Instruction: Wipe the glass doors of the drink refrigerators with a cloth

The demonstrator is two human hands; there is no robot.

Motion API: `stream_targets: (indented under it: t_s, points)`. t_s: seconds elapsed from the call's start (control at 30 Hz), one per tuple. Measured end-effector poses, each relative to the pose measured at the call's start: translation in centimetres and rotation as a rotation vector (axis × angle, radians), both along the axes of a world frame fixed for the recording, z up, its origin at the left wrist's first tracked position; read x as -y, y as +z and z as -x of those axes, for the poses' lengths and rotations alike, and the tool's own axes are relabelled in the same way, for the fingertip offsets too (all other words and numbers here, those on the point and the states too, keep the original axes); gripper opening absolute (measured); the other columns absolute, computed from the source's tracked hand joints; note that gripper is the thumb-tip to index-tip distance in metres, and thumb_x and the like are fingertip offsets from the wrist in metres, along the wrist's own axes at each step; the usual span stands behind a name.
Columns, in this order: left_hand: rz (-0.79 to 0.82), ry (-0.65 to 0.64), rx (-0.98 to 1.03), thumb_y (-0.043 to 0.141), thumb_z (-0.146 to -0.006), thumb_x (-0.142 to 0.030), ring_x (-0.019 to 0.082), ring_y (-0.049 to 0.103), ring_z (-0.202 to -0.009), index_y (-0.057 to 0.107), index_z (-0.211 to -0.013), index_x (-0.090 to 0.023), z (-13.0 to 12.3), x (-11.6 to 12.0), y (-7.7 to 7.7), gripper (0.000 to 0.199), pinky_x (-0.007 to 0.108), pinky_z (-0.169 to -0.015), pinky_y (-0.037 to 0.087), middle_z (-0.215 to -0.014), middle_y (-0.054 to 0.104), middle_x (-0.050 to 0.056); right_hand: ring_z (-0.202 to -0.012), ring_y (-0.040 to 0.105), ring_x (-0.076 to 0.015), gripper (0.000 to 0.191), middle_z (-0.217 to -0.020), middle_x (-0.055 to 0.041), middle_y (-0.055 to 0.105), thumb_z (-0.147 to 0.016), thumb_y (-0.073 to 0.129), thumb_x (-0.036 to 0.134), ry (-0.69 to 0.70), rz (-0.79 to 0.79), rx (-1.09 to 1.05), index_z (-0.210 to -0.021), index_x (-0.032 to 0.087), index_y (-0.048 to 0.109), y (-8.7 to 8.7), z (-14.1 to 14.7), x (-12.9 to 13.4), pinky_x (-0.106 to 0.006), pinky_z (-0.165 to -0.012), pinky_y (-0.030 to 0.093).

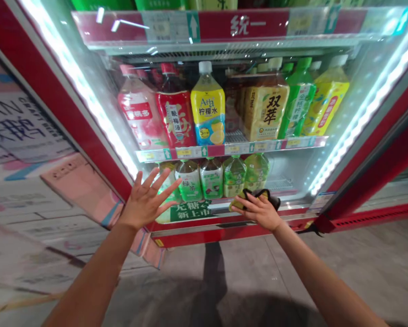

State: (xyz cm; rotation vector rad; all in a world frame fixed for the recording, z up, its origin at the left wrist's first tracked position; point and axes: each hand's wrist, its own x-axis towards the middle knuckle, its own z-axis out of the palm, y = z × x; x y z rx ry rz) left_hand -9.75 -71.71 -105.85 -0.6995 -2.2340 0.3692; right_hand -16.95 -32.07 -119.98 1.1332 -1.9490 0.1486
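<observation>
My left hand (149,200) is raised with its fingers spread and holds nothing, in front of the lower left of a red-framed drinks cooler. Behind its fingertips stand green tea bottles (189,181) on the bottom shelf. My right hand (261,211) is closed on a yellow-green cloth with black edging (239,203), near the cooler's lower right edge. The cloth lies under and beyond the fingers. On the shelf above stand a yellow and blue lemon drink bottle (208,109), a red bottle (176,113) and a tan bottle (267,109).
Stacked cartons (77,190) stand close on the left. Bright light strips line both sides of the cooler. A shelf rail (233,149) crosses above my hands. Another red-framed cooler (387,200) is at the right. Grey floor (251,277) lies below.
</observation>
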Motion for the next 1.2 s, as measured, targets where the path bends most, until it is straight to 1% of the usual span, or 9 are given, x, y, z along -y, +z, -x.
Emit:
stream_targets:
  t_s: [0.13, 0.27, 0.37, 0.5, 0.63, 0.73, 0.87, 1.0, 1.2]
  points:
    - [-0.035, 0.025, 0.012, 0.067, -0.094, -0.041, 0.034, 0.020, -0.157, 0.034, -0.157, -0.039, -0.6, 0.8, 1.7, 0.071, 0.061, -0.127, 0.007, -0.174, 0.010, -0.003, -0.143, 0.046, -0.0272, 0.058, -0.155, 0.0048, 0.053, -0.102, 0.048, 0.021, -0.116, 0.323, 0.094, -0.150, 0.052, 0.044, 2.4, 0.0, 6.9, -0.042, -0.113, 0.035]
    - [0.037, -0.012, -0.032, 0.067, -0.094, -0.038, 0.030, 0.019, -0.158, 0.027, -0.159, -0.039, -0.7, 1.0, 2.7, 0.076, 0.056, -0.130, 0.008, -0.175, 0.004, -0.002, -0.144, 0.044, -0.0232, 0.058, -0.156, 0.0041, 0.052, -0.101, 0.048, 0.019, 0.016, 0.111, 0.063, -0.154, 0.043, 0.044, 1.9, -1.6, 12.8, -0.038, -0.109, 0.039]
    - [0.045, 0.020, -0.071, 0.071, -0.091, -0.040, 0.027, 0.015, -0.160, 0.019, -0.162, -0.038, -0.9, 1.5, 3.0, 0.089, 0.053, -0.131, 0.006, -0.175, 0.007, 0.001, -0.142, 0.048, -0.0146, 0.045, -0.150, 0.0060, 0.059, -0.105, 0.043, 0.021, 0.222, -0.123, -0.012, -0.144, 0.036, 0.058, 0.8, -2.0, 11.3, -0.029, -0.101, 0.043]
    - [-0.005, 0.078, -0.080, 0.075, -0.087, -0.040, 0.027, 0.011, -0.160, 0.015, -0.162, -0.040, -1.3, 2.6, 3.1, 0.097, 0.055, -0.130, 0.005, -0.174, 0.011, 0.002, -0.135, 0.055, -0.0172, 0.041, -0.136, 0.0031, 0.070, -0.104, 0.049, 0.022, 0.182, 0.022, -0.007, -0.138, 0.040, 0.063, 1.6, -0.9, 8.8, -0.034, -0.109, 0.042]
    - [-0.027, 0.088, -0.064, 0.076, -0.086, -0.037, 0.028, 0.013, -0.160, 0.014, -0.163, -0.039, -1.6, 2.8, 2.9, 0.099, 0.057, -0.130, 0.004, -0.174, 0.014, 0.005, -0.132, 0.056, -0.0197, 0.046, -0.135, 0.0023, 0.069, -0.103, 0.055, 0.022, 0.121, 0.190, 0.034, -0.141, 0.046, 0.059, 3.2, -0.9, 14.0, -0.042, -0.120, 0.034]
    - [-0.032, 0.109, -0.050, 0.076, -0.086, -0.036, 0.029, 0.014, -0.160, 0.014, -0.163, -0.037, -1.9, 2.6, 2.7, 0.099, 0.059, -0.129, 0.007, -0.172, 0.019, 0.007, -0.136, 0.054, -0.0206, 0.044, -0.139, 0.0013, 0.067, -0.101, 0.057, 0.021, 0.208, 0.075, 0.020, -0.141, 0.039, 0.061, 2.6, -2.1, 18.1, -0.039, -0.112, 0.041]
    - [-0.054, 0.105, -0.026, 0.072, -0.089, -0.027, 0.028, 0.016, -0.159, 0.017, -0.162, -0.037, -2.4, 2.8, 2.6, 0.092, 0.059, -0.129, 0.013, -0.172, 0.021, 0.007, -0.134, 0.056, -0.0177, 0.037, -0.146, 0.0016, 0.062, -0.104, 0.049, 0.021, 0.297, -0.181, -0.015, -0.135, 0.031, 0.066, 0.9, -3.3, 16.6, -0.033, -0.099, 0.046]
    - [-0.160, 0.113, -0.007, 0.069, -0.091, -0.023, 0.031, 0.013, -0.160, 0.023, -0.162, -0.036, -2.8, 3.3, 2.6, 0.085, 0.059, -0.129, 0.014, -0.174, 0.008, 0.005, -0.133, 0.058, -0.0177, 0.039, -0.142, 0.0029, 0.065, -0.104, 0.049, 0.019, 0.235, -0.134, -0.066, -0.138, 0.033, 0.064, 1.4, -2.6, 13.9, -0.035, -0.103, 0.043]
    - [-0.184, 0.131, -0.014, 0.065, -0.089, -0.013, 0.031, 0.008, -0.160, 0.018, -0.163, -0.034, -3.1, 3.3, 2.6, 0.090, 0.059, -0.129, 0.015, -0.174, 0.004, 0.006, -0.134, 0.059, -0.0177, 0.039, -0.141, 0.0043, 0.066, -0.104, 0.053, 0.022, 0.299, -0.075, 0.035, -0.140, 0.036, 0.062, 1.2, -2.8, 21.0, -0.035, -0.109, 0.044]
